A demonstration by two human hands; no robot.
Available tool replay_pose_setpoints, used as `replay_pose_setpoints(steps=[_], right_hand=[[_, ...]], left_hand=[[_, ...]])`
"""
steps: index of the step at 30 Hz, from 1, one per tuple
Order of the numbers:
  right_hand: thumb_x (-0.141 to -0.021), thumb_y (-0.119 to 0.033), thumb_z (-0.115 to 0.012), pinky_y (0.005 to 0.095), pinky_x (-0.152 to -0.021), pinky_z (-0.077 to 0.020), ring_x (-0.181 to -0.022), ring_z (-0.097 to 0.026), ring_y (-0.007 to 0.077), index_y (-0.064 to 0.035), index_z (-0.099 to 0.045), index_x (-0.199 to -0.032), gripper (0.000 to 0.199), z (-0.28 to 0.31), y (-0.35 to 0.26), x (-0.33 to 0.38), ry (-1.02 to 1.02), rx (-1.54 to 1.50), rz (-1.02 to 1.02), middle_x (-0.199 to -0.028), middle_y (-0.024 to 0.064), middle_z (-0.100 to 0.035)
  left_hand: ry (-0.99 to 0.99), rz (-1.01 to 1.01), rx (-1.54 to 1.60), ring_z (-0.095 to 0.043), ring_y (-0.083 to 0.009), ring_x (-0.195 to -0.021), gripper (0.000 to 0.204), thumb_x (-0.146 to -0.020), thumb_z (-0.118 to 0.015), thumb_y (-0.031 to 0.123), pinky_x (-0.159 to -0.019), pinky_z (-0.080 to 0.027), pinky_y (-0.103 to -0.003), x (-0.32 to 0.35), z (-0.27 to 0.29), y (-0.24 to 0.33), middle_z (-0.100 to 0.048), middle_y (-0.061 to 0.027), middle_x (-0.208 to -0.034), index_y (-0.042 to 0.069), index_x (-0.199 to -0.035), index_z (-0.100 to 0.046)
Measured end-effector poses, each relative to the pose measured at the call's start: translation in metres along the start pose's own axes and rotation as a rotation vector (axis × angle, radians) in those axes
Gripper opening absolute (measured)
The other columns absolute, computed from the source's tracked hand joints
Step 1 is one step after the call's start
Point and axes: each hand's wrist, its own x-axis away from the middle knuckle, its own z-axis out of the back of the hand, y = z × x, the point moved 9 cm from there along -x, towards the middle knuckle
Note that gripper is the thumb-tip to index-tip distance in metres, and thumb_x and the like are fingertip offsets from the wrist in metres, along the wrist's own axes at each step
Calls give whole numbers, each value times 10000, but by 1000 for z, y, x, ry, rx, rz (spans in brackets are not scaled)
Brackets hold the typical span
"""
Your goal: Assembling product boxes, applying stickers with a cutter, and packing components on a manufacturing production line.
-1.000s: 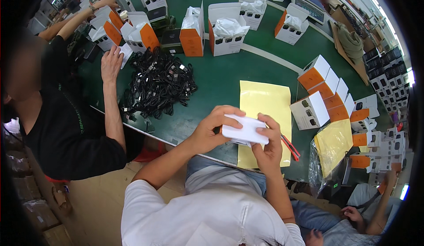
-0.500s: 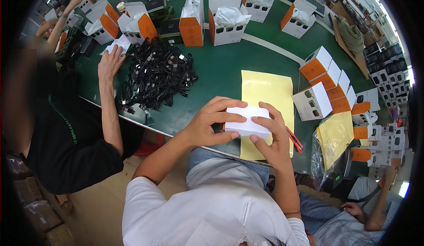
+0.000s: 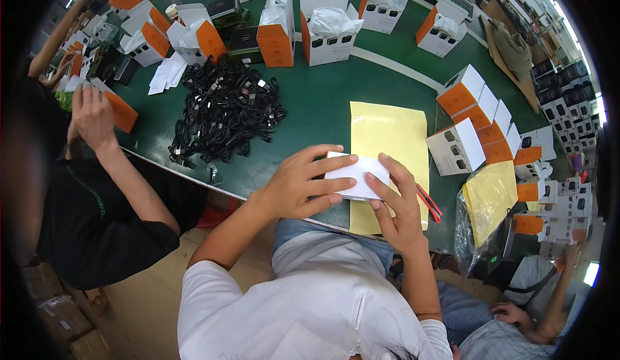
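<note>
Both my hands hold a small white box point(image 3: 359, 176) over the near edge of the green table point(image 3: 323, 108). My left hand point(image 3: 303, 182) wraps its left side with fingers laid across the top. My right hand point(image 3: 397, 205) grips the right side, thumb on the top face. A yellow sheet point(image 3: 387, 134) lies on the table just beyond and under the box.
A heap of black cables point(image 3: 223, 108) lies to the left. White and orange boxes point(image 3: 475, 124) stand in a row at right, more point(image 3: 326, 27) at the back. A red-handled tool point(image 3: 427, 203) lies by my right hand. A person's hand point(image 3: 93, 117) works at left. A plastic bag with yellow sheets point(image 3: 487, 198) hangs right.
My hands and the white box have stayed together near the table edge; the fingers have shifted slightly on the box. The person at left has moved a hand lower along the table.
</note>
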Motion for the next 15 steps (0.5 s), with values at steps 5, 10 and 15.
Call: replay_pose_setpoints(steps=[5, 10, 15], right_hand=[[-823, -20, -763, 508, -1085, -451, -1362, -497, 463, -94, -719, -1159, 346, -6, 14, 17, 136, -296, 62, -1488, 234, -499], [-772, 19, -808, 511, -1088, -462, -1364, -494, 479, -108, -683, -1140, 409, -10, 8, 20, 151, -60, 191, -1499, 262, -474], [-783, 30, -804, 521, -1093, -462, -1361, -495, 470, -104, -667, -1124, 391, -10, 11, 12, 230, -218, 131, -1521, 282, -420]], left_hand=[[-21, -122, -203, -517, -360, -1353, 341, -887, -738, 270, -1127, -416, -559, 3, -3, 14, -619, -48, -1425, 197, -1220, -726], [20, -151, -170, -499, -365, -1373, 353, -869, -760, 267, -1151, -382, -556, 13, -9, 7, -618, -49, -1426, 190, -1212, -725], [74, -182, -161, -458, -380, -1406, 382, -857, -786, 247, -1162, -361, -548, 15, -13, 1, -605, -75, -1434, 189, -1230, -723]])
